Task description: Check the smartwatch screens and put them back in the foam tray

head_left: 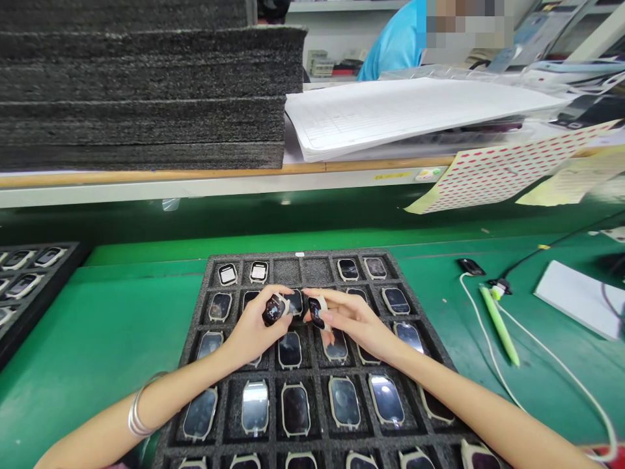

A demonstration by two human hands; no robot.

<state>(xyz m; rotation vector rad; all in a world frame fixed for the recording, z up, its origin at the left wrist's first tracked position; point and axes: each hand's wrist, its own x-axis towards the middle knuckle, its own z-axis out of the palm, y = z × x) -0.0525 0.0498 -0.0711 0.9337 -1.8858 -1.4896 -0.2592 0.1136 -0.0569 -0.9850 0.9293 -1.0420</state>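
Note:
A black foam tray with many square cells lies on the green mat and holds several watch bodies with dark screens and pale cases. Two cells in the top row are bare. My left hand hovers over the tray's upper middle, fingers closed around one watch body. My right hand is beside it, pinching a second watch body. The two hands almost touch at the fingertips.
Another tray of watch bodies sits at the left edge. A green pen, white cable and white pad lie to the right. A shelf carries stacked black foam sheets, papers and a red-dot sticker sheet. A person in blue sits behind.

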